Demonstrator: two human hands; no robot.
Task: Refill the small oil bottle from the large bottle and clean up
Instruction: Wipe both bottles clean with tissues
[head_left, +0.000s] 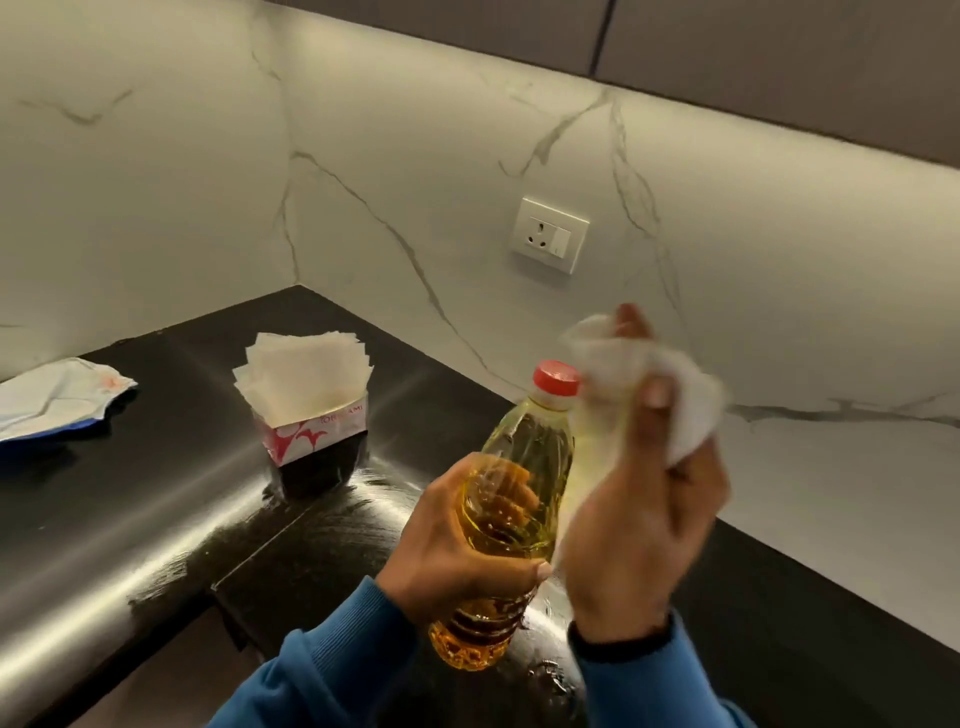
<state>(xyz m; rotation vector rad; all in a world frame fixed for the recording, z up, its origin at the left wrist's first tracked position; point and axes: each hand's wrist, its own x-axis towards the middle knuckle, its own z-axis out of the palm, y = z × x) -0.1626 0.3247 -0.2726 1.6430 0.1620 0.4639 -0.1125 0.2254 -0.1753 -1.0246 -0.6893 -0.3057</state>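
We hold the oil bottle (519, 499) up off the worktop (130, 519), tilted so its red cap (556, 378) leans away from us toward the marble wall, and we judge this is to turn its side up for wiping rather than pouring, since the cap is on. Our left hand (462, 535) is wrapped round the lower half of the bottle, fingers curled over the far side and thumb pressed across the near side, so it is closed firmly on the bottle and carries its whole weight. Our right hand (644, 499) is half closed on a crumpled white tissue (691, 410), thumb and fingers pinching the wad while a loose tail of it hangs down just beside the bottle's shoulder; whether the tissue actually touches the plastic here we cannot tell, as it is blurred. The bottle looks nearly full of yellow oil, and only this one bottle is in view, so we cannot say which of the two it is. Back on the worktop, well apart from our hands, stands an open box of tissues (311, 410), kept near for the clean-up, and a crumpled wrapper (57, 395) lies at the far left.
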